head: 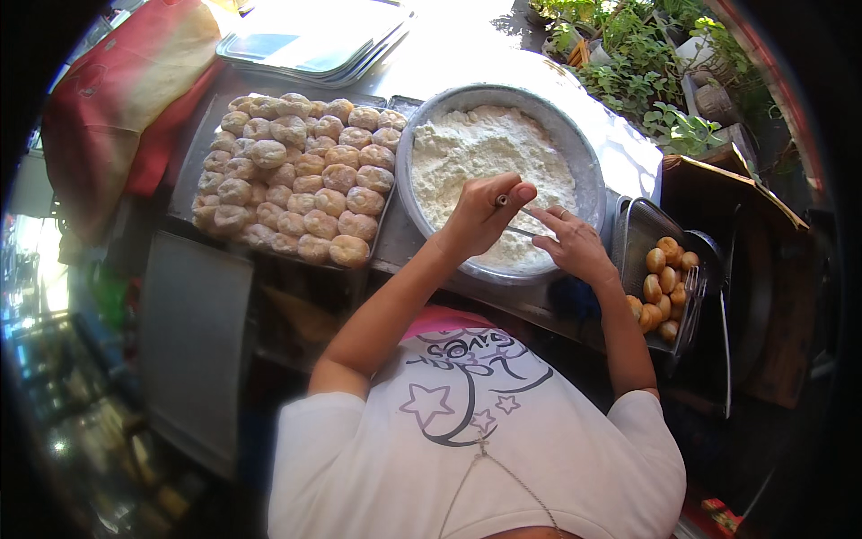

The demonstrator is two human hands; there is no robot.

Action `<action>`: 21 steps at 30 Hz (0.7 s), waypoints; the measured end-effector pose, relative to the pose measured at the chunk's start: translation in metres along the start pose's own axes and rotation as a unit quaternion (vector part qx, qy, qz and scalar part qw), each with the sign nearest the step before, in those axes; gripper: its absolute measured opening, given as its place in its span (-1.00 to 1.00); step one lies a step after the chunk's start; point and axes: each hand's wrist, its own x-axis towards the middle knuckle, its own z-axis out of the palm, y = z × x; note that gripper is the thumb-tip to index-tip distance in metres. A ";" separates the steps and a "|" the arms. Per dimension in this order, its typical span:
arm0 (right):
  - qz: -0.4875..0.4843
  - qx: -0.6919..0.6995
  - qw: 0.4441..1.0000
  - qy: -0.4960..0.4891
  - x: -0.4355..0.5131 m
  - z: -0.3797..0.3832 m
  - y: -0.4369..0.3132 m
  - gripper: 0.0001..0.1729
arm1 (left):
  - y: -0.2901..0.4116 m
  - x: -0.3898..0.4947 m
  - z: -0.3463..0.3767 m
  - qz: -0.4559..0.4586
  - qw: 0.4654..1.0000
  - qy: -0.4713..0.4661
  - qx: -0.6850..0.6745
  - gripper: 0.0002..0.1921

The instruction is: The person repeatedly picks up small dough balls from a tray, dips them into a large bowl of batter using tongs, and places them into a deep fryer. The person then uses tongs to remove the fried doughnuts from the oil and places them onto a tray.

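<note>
Over a large round metal basin [601, 176] of white powder [495, 145], my left hand [483, 214] is closed around a thin tool, whose round end shows at the thumb. My right hand [572, 242] is beside it on the right, its thumb and fingers at thin metal rods [522, 232] that run between the two hands. What the rods belong to is hidden. Left of the basin, a metal tray [185, 182] holds rows of powder-coated dough balls [340, 176], some stacked on top at the left. To the right, a wire-mesh basket [636, 222] holds browned dough balls [667, 279].
Metal tongs [690, 306] lie at the basket's right side. Stacked metal trays [323, 50] stand at the back left, near a red and cream cloth [128, 94]. A cardboard box [734, 178] and potted plants [633, 81] are at the right.
</note>
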 end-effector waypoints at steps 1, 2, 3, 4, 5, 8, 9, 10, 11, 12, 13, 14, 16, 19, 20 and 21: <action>0.000 0.001 1.000 -0.012 -0.003 -0.014 0.001 -0.51 | 0.007 0.006 -0.011 -0.043 0.998 -0.041 -0.017 -0.58; 0.000 0.001 1.000 -0.024 -0.006 -0.030 0.001 -0.50 | 0.009 0.013 -0.020 -0.101 0.988 -0.079 -0.090 -0.62; -0.001 0.001 0.999 -0.035 -0.007 -0.043 -0.001 -0.49 | 0.005 0.017 -0.028 -0.138 0.967 -0.110 -0.181 -0.68; -0.015 -0.042 0.999 -0.030 -0.005 -0.051 -0.006 -0.49 | 0.002 0.022 -0.031 -0.138 0.964 -0.115 -0.197 -0.68; -0.028 -0.086 0.996 -0.025 -0.002 -0.057 -0.014 -0.49 | -0.001 0.026 -0.033 -0.138 0.960 -0.119 -0.213 -0.67; -0.107 -0.161 0.981 0.008 0.013 -0.054 -0.017 -0.51 | -0.016 0.035 -0.030 -0.161 0.950 -0.183 -0.195 -0.70; -0.143 -0.176 0.974 0.021 0.020 -0.049 -0.017 -0.51 | -0.017 0.036 -0.028 -0.171 0.946 -0.194 -0.197 -0.70; -0.150 -0.162 0.975 0.002 0.028 -0.045 -0.017 -0.52 | -0.016 0.035 -0.028 -0.187 0.942 -0.196 -0.198 -0.69; -0.158 -0.149 0.976 -0.016 0.034 -0.041 -0.018 -0.53 | -0.016 0.036 -0.027 -0.176 0.946 -0.189 -0.198 -0.69; -0.167 -0.135 0.976 -0.035 0.039 -0.035 -0.019 -0.54 | -0.015 0.036 -0.026 -0.165 0.949 -0.180 -0.200 -0.68; -0.157 -0.135 0.977 -0.044 0.042 -0.029 -0.022 -0.55 | -0.012 0.036 -0.025 -0.153 0.952 -0.172 -0.202 -0.68; -0.148 -0.135 0.978 -0.053 0.043 -0.023 -0.025 -0.55 | -0.008 0.034 -0.024 -0.127 0.959 -0.164 -0.195 -0.66; -0.134 -0.136 0.980 -0.056 0.043 -0.010 -0.021 -0.57 | 0.006 0.032 -0.030 -0.108 0.963 -0.140 -0.205 -0.65; -0.101 -0.098 0.989 -0.034 0.037 -0.003 -0.018 -0.57 | 0.045 0.032 -0.062 -0.015 0.967 -0.072 -0.246 -0.60; -0.085 -0.074 0.993 -0.032 0.035 -0.004 -0.020 -0.57 | 0.053 0.028 -0.082 0.014 0.963 -0.037 -0.266 -0.60; -0.083 -0.058 0.995 -0.020 0.031 -0.002 -0.018 -0.57 | 0.062 0.022 -0.100 0.061 0.958 0.009 -0.281 -0.60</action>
